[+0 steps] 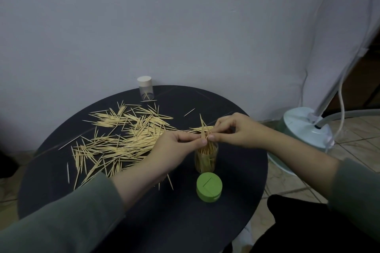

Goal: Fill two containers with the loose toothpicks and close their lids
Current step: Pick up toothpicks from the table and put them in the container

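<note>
Green lid (209, 187): lay off, nearest, on the bench (236, 201).
Open jar (206, 158): nearly full; both hands, left (176, 146) and right (239, 129), pinched a toothpick bundle (204, 132) above it.
Risk: splayed tips could miss the mouth or tip the jar.
Loose toothpicks (123, 139): spread left.
Capped jar (145, 88): far edge, almost empty.

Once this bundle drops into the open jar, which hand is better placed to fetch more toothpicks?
Left, probably. The left hand sits right beside the loose toothpicks, which spread out on its side of the open jar; the right hand would have to cross over the jar.
</note>
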A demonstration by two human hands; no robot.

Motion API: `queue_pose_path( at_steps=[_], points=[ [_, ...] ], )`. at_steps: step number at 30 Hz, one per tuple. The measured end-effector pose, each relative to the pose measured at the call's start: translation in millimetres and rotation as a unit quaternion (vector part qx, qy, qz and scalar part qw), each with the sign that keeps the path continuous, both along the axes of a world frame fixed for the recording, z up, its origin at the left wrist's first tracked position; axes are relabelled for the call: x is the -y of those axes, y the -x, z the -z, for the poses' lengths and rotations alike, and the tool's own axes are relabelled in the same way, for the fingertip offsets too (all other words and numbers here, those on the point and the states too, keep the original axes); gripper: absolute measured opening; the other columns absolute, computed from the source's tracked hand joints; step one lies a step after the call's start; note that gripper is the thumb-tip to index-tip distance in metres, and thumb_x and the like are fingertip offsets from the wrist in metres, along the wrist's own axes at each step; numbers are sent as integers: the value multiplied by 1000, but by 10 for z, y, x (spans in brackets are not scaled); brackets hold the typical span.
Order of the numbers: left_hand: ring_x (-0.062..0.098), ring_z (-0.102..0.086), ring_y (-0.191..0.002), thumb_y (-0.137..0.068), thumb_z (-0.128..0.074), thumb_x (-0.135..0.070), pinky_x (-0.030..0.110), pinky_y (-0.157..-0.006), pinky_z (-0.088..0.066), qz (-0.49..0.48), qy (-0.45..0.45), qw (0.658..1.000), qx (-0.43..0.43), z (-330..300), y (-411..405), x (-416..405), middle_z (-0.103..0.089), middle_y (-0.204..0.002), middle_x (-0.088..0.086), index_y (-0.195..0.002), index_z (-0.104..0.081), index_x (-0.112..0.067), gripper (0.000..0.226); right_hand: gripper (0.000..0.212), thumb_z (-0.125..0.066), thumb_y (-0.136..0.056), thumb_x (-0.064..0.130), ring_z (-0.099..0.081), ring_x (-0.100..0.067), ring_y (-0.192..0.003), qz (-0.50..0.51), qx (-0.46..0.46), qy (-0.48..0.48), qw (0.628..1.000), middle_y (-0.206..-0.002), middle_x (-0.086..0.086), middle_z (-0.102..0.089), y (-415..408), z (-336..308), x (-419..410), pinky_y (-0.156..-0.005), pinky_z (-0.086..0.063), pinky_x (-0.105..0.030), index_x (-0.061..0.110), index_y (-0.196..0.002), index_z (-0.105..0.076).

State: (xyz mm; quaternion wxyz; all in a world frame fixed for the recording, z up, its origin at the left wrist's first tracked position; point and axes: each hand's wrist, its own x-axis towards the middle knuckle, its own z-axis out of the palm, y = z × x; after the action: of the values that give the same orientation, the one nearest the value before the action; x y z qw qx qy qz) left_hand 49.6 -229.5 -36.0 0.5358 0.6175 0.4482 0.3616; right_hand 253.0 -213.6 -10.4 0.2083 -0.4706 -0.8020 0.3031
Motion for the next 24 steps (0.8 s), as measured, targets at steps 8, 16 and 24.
queue_pose_path(
  at_steps=[8, 16, 24],
  points=[
    [-9, -62, -69, -77, -77, -23, 5, -59, -44, -8, -89, 994, -57, -74, 24, 24, -71, -78, -8, -93, -75, -25, 16, 12, -69, -86, 32, -64, -12, -87, 2, 10, -10, 1000, -91, 6, -69, 16, -18, 17, -81, -54, -42, 38, -95, -73],
    [-9, -61, -79, -82, -73, -25, 6, -66, -45, -21, -193, 975, -104, -38, -1, -27, -70, -81, -16, -92, -72, -34, 13, 12, -70, -81, 43, -58, 3, -91, -10, 43, -20, 999, -93, 18, -63, 23, 19, 10, -78, -45, -23, 43, -93, -72],
    [-6, -58, -87, -82, -70, -36, 14, -75, -46, 12, -246, 952, -182, 3, 17, -132, -65, -88, -18, -91, -73, -38, 10, 74, -69, -52, 70, -53, 0, -93, -6, 58, -23, 998, -97, 18, -57, -49, 27, 8, -74, -43, -22, 44, -120, -62]
  ],
)
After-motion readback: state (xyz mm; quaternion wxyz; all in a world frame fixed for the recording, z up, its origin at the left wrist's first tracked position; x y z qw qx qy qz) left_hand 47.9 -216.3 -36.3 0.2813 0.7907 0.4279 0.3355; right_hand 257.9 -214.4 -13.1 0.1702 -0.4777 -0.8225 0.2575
